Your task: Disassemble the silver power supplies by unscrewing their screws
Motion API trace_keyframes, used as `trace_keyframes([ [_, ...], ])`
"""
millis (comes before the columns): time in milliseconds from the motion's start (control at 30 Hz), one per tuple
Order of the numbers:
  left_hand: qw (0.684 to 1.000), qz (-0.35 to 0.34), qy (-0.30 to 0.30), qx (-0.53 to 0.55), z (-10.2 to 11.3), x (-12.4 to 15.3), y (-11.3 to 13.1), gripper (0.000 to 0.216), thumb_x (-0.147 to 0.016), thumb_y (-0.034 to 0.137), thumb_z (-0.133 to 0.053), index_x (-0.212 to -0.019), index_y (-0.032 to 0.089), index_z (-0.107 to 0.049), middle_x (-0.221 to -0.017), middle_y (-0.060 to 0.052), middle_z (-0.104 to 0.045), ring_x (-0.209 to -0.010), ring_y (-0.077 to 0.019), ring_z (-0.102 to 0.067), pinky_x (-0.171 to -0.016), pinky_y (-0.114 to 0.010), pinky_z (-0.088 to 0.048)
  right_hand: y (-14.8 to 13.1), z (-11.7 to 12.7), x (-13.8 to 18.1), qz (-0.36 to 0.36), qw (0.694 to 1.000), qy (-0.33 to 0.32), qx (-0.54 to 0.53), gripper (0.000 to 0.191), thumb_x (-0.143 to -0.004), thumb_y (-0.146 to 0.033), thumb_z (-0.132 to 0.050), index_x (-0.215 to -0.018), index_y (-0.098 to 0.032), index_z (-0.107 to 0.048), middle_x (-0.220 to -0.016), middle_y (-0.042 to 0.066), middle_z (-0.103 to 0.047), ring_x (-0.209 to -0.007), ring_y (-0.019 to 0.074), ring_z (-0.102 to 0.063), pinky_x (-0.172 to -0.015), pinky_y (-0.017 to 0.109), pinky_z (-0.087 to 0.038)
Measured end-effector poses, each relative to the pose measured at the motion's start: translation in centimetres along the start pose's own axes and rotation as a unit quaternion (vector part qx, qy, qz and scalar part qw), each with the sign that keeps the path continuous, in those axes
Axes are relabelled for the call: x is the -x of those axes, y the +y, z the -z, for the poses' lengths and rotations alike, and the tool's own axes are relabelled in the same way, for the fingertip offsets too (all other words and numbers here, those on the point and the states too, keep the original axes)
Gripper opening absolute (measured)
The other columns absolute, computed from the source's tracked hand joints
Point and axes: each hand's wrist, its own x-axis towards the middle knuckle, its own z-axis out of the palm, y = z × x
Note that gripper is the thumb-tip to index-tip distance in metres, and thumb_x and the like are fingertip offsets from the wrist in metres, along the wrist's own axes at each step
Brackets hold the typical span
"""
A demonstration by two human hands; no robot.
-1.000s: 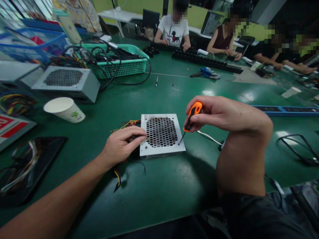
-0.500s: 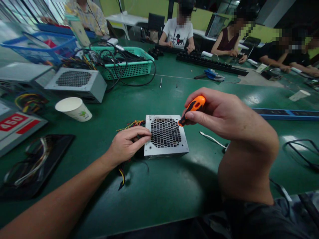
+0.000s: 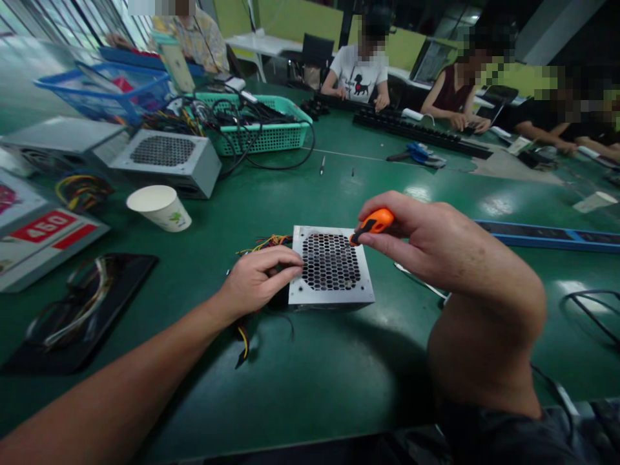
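Observation:
A grey computer power supply (image 3: 331,296) lies on the green table in front of me, its honeycomb grille facing up. My left hand (image 3: 259,278) holds its left edge, thumb and fingertips drawn together there; a bundle of coloured cables (image 3: 264,243) comes out on that side, partly behind the hand. In my right hand (image 3: 411,239) is an orange and black screwdriver (image 3: 380,220), gripped by the handle. It leans over the far right corner of the supply, its lower end close to the casing. The blade and whatever it touches cannot be made out.
A paper cup (image 3: 162,208), more power supplies (image 3: 169,158) and a black tray (image 3: 121,278) with cables stand left. Behind them are a green basket (image 3: 271,139) and a blue basket (image 3: 106,97). A white cable (image 3: 421,284) lies under my right wrist. Other people sit across the table.
The whole view has shifted, so the table's things appear farther right. My right hand has turned, and the screwdriver handle leans lower. My left hand stays at the power supply's edge.

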Motion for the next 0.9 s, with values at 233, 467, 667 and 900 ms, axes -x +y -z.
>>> trace_keyframes([
  [233, 1.0, -0.004, 0.004, 0.011, -0.1, -0.1, 0.0, 0.012, -0.093, 0.026, -0.066, -0.094, 0.018, -0.075, -0.095, -0.006, -0.077, -0.087, -0.0167, -0.073, -0.083, -0.03, -0.058, -0.1, -0.4, -0.3, -0.003, 1.0, 0.011, -0.002, 0.028, -0.097, -0.046, -0.057, -0.112, -0.023, -0.063, -0.094, 0.004, -0.073, -0.075, 0.0177, -0.066, -0.065, 0.028, -0.045],
  [467, 1.0, -0.003, 0.001, 0.008, 0.0, 0.0, -0.1, 0.013, -0.093, 0.027, -0.065, -0.096, 0.018, -0.075, -0.097, -0.007, -0.077, -0.089, -0.0176, -0.073, -0.084, -0.031, -0.058, 0.1, -0.7, -0.8, -0.009, 0.999, 0.022, -0.026, 0.027, -0.095, -0.045, -0.06, -0.111, -0.023, -0.063, -0.092, 0.003, -0.073, -0.076, 0.0187, -0.067, -0.066, 0.029, -0.046],
  [667, 1.0, -0.009, -0.003, 0.013, -0.1, 0.1, -0.1, 0.012, -0.094, 0.026, -0.065, -0.097, 0.018, -0.074, -0.097, -0.006, -0.077, -0.089, -0.0165, -0.072, -0.082, -0.029, -0.057, 0.3, -1.1, -1.1, -0.023, 0.998, 0.048, -0.042, 0.027, -0.094, -0.044, -0.061, -0.109, -0.022, -0.064, -0.09, 0.004, -0.073, -0.075, 0.0193, -0.066, -0.066, 0.031, -0.046],
  [900, 1.0, -0.004, -0.003, 0.012, 0.0, 0.0, 0.1, 0.013, -0.094, 0.026, -0.064, -0.095, 0.018, -0.074, -0.095, -0.006, -0.076, -0.086, -0.0165, -0.072, -0.08, -0.028, -0.057, 0.0, -1.2, -1.0, -0.005, 1.0, 0.007, -0.026, 0.027, -0.096, -0.043, -0.06, -0.114, -0.023, -0.062, -0.089, 0.002, -0.073, -0.075, 0.0181, -0.066, -0.066, 0.029, -0.044],
])
